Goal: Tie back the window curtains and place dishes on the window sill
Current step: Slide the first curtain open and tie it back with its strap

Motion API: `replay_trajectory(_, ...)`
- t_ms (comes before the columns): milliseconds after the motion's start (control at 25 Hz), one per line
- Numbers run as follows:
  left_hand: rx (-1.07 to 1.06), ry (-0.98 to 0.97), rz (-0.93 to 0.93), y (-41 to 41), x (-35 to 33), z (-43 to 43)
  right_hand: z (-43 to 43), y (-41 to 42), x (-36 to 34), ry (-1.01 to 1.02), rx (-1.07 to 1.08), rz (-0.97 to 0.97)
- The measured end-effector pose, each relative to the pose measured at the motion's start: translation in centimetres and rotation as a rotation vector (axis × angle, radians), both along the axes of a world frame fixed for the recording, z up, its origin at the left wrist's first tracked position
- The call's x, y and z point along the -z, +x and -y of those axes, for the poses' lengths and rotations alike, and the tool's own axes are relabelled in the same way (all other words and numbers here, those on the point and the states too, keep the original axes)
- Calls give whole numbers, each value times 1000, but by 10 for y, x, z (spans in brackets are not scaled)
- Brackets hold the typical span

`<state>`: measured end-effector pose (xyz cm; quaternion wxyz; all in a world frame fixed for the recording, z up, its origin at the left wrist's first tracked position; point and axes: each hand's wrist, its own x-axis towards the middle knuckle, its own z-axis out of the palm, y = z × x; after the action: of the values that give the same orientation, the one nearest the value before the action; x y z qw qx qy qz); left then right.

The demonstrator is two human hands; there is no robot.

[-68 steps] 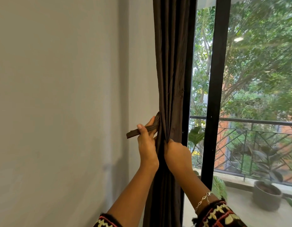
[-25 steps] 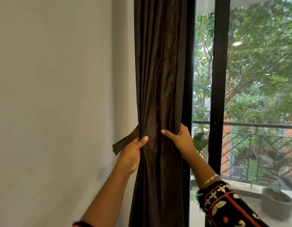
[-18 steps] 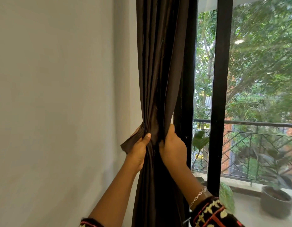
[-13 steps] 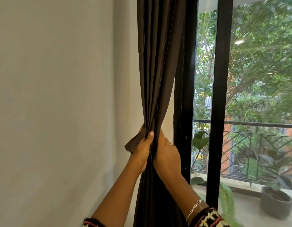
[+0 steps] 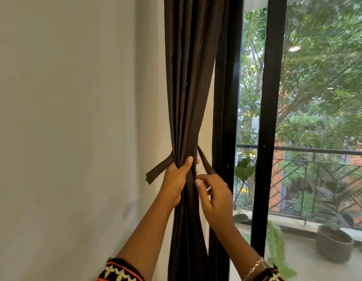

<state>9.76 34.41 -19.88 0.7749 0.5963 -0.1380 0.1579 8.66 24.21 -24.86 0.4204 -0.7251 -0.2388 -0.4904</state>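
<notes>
A dark brown curtain hangs between the wall and the black window frame, bunched into a narrow bundle at mid height. My left hand grips the bundle, thumb across its front. One end of a brown tie-back strap sticks out to the left beside that hand. The strap's other end comes round the right side of the bundle. My right hand pinches that end just below the bundle; its fingertips are blurred. No dishes or window sill show.
A plain pale wall fills the left half. The black window frame and a second upright stand right of the curtain. Outside are a balcony railing, leafy plants and a grey pot.
The curtain has been gathered tighter and pulled left off the frame. My right hand let go of the curtain and took the strap's right end. My left hand still holds the bundle.
</notes>
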Motion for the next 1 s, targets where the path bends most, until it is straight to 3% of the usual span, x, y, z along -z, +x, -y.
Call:
replay_trajectory(80,-17,12,6,0,0,0,6,6,-8,117,117,63)
replay_trajectory(160,-28,7,7,-1,-1,0,11,13,-19,104,199,35)
replay_trajectory(320,-32,-6,-5,0,-1,-1,15,25,-38,-60,204,-258)
replay_trajectory(520,15,-37,2,0,0,-5,24,34,-58,-298,423,-406)
replay_trajectory(600,28,-38,2,0,0,-8,30,35,-56,-249,344,-393)
replay_trajectory(680,71,-55,-9,0,0,-9,33,29,-55,-104,122,-367)
replay_trajectory(800,116,-62,-14,-1,0,-7,31,20,-67,-37,-161,-524)
replay_trajectory(880,97,-52,-15,0,0,-6,31,12,-73,-64,-184,-585)
replay_trajectory(1000,32,-30,-26,-1,-1,-4,36,-7,-76,56,-192,-612)
